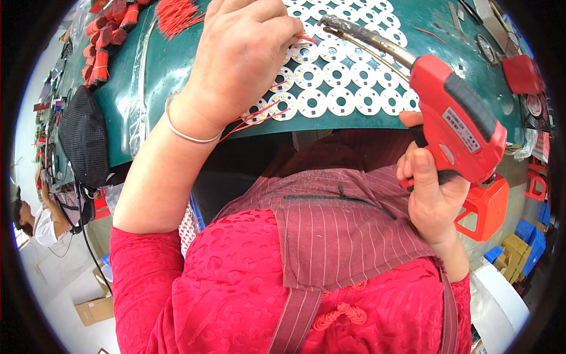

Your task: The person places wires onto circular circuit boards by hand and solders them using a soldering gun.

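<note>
My right hand is wrapped round the handle of a red and black soldering gun. Its dark metal tip points up and left over rows of round white circuit boards, each with a hole in the middle. My left hand reaches over the left side of the boards, fingers pinched together. A short red wire sticks out from its fingertips toward the soldering tip. Several red wires trail from the lower left boards, near my left wrist, past the table edge.
Bundles of red wire and a loose fan of red wires lie at the far left of the green table. A black mesh thing stands at its left edge. A red stool is at right; another person sits far left.
</note>
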Available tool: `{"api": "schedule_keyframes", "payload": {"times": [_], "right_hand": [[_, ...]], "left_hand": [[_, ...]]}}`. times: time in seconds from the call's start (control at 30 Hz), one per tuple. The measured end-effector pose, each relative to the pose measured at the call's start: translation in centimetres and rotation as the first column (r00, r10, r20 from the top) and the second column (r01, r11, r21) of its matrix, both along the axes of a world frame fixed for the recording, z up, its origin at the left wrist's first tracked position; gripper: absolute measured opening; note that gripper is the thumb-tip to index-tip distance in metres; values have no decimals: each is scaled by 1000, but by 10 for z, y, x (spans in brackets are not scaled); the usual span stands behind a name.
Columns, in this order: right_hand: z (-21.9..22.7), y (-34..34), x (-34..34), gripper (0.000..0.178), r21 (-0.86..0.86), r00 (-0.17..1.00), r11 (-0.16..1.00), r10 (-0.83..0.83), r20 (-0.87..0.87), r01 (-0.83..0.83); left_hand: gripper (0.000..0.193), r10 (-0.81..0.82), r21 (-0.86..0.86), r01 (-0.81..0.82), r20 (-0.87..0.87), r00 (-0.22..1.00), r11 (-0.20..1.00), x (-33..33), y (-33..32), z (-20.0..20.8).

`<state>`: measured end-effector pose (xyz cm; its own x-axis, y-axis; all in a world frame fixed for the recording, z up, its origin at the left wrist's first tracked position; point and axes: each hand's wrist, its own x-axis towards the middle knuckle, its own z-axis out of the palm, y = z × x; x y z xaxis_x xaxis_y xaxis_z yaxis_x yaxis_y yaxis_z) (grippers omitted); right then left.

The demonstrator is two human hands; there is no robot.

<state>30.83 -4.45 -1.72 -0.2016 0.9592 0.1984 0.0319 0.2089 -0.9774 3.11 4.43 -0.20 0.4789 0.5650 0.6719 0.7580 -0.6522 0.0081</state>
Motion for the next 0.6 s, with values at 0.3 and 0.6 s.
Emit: {"api": "schedule_keyframes", "payload": {"times": [0.3,0.6], "right_hand": [[-3,-7,6,44,60,998,997,56,1,-56],[-7,-11,12,39,103,993,990,92,69,-99]], "left_hand": [[14,20,153,-9,-69,997,988,-6,-6,4],[13,-27,-23,24,-131,991,999,-7,-18,10]]}}
